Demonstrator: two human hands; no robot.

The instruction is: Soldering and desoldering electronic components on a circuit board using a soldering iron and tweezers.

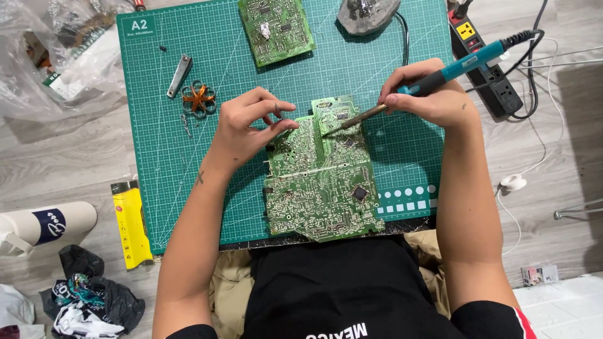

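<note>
On the green gridded cutting mat [188, 157], the right hand [433, 97] holds a blue-handled soldering iron [440, 75], tip touching the large green circuit board [320, 182]; the left hand [248, 129] pinches tweezers at the board's upper-left edge.

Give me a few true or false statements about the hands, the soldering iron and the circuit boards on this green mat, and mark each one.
1. The right hand holds a soldering iron with a blue handle. True.
2. Its tip touches the large circuit board. True.
3. The left hand holds a screwdriver. False: its fingers pinch at the board's edge, and no tool shows.
4. A smaller circuit board lies at the far edge of the cutting mat. True.
5. The power strip lies left of the mat. False: right.
</note>
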